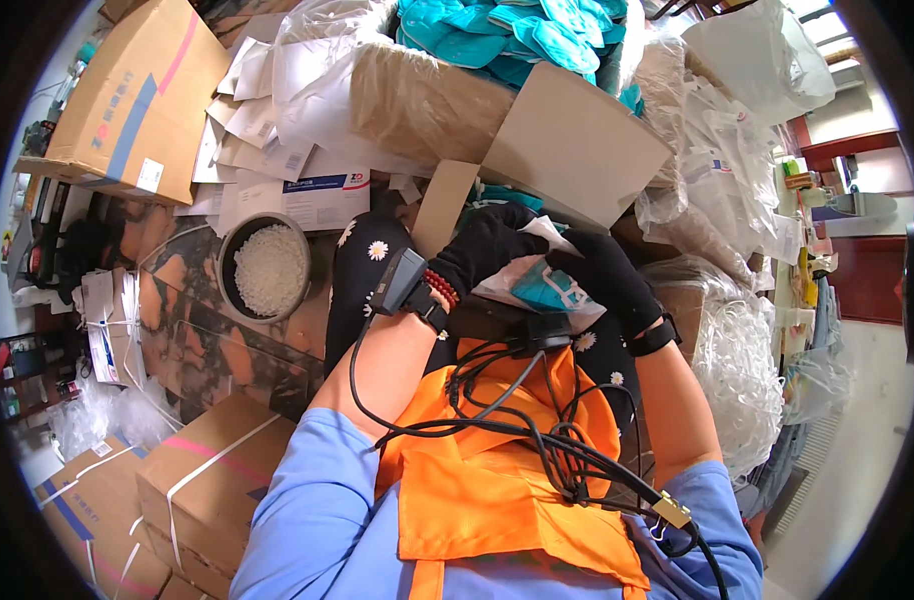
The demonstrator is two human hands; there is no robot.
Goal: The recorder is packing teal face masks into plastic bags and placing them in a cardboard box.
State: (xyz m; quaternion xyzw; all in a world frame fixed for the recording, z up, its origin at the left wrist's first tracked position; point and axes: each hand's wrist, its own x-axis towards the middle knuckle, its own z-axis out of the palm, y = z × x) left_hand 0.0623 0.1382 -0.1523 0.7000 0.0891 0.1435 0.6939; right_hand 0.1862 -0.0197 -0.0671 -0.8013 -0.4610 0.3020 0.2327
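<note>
My left hand (482, 245), in a black glove, pinches the upper edge of a clear plastic bag (502, 283) above my lap. Closed on the other side of the same bag is my right hand (612, 280), also gloved in black. A folded teal item (550, 288) lies inside the bag; its exact kind is hard to make out. Just beyond my hands stands an open cardboard box (577, 145) with its flaps spread, and some teal pieces show at its mouth. Further off is a large heap of similar teal pieces (507, 35). The fingertips are partly hidden by the bag.
A grey bucket (227, 262) of small white pieces stands left on the patterned floor. Cartons (127, 95) sit at far left, with strapped boxes (212, 480) at near left. Flat white boxes (307, 200) lie beyond the bucket. Bundled clear plastic bags (722, 350) fill the right side. Cables hang across my orange apron (477, 500).
</note>
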